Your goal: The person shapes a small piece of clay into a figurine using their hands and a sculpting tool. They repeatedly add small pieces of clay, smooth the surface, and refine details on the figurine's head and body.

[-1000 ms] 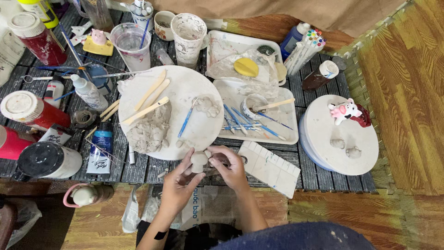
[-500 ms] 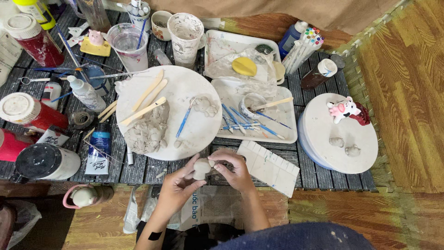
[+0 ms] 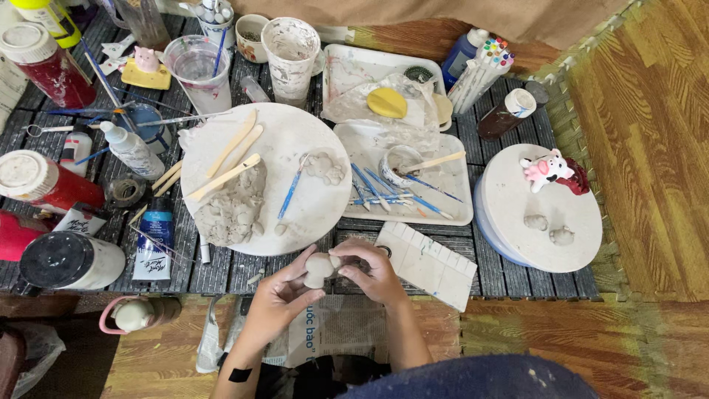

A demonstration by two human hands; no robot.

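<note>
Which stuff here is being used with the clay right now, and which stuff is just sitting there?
In use:
left hand
right hand
small pale clay piece, held between both hands

Just lying about:
grey clay lump on the round board
wooden sculpting sticks
blue-handled tools on the tray
pink and white figurine
red paint jar

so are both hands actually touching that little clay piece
Touching. The head view shows the left hand gripping the small clay piece from below while the right hand presses its fingers against its right side, no gap.
</note>
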